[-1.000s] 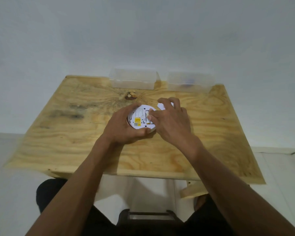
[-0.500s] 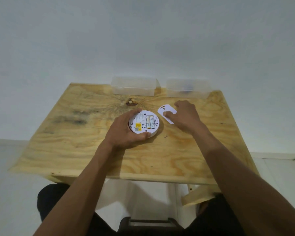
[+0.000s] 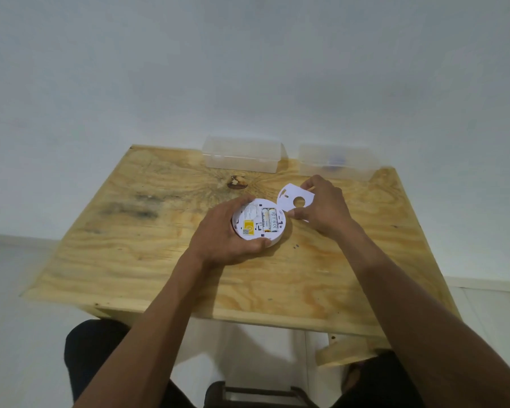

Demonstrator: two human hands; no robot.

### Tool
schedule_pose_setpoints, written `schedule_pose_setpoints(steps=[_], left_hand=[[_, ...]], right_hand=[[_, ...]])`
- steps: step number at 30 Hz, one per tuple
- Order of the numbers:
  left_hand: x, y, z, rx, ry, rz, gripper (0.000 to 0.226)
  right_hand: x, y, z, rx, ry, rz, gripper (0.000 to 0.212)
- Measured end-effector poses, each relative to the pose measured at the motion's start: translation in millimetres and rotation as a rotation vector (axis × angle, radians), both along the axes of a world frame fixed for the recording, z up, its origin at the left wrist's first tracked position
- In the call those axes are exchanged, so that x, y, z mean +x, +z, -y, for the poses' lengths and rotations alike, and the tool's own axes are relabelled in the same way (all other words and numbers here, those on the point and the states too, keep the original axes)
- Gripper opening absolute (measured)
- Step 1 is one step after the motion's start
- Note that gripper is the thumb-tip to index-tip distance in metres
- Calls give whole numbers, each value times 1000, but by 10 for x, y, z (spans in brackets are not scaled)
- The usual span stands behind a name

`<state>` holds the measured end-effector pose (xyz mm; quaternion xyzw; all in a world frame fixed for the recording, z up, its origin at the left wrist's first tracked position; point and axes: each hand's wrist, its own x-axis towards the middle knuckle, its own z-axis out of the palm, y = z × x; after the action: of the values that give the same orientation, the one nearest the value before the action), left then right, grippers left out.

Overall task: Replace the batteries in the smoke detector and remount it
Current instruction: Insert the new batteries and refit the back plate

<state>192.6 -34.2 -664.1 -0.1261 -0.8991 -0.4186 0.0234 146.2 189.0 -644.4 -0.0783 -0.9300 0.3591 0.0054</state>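
Note:
The round white smoke detector [image 3: 258, 223] lies back-side up on the wooden table [image 3: 159, 260]. Two batteries [image 3: 269, 220] sit side by side in its open compartment, next to a yellow label. My left hand [image 3: 223, 234] wraps around the detector's left and near rim. The white mounting plate [image 3: 290, 197], with a round hole in it, is tilted up just right of the detector. My right hand [image 3: 324, 206] grips that plate by its right edge, thumb at its lower corner.
Two clear plastic boxes stand at the table's far edge: one in the middle [image 3: 243, 156] and one to the right [image 3: 337, 163] with something dark blue inside. A dark knot [image 3: 236, 182] marks the wood behind the detector. My knees show below the near edge.
My right hand left the detector's battery compartment, moved right to the mounting plate lying on the table, and has lifted and tilted it. My left hand kept its hold on the detector.

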Motion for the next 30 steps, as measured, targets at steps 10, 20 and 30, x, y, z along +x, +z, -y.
schedule_pose_setpoints(steps=[10, 20, 30], left_hand=[[-12, -5, 16, 1, -17, -25, 99], [30, 76, 0, 72, -72, -60, 62], [-29, 5, 20, 65, -60, -51, 64]], right_hand=[[34, 299, -150, -229, 55, -173, 30], [115, 575, 242, 25, 488, -19, 29], [145, 635, 397, 413, 631, 35, 63]])
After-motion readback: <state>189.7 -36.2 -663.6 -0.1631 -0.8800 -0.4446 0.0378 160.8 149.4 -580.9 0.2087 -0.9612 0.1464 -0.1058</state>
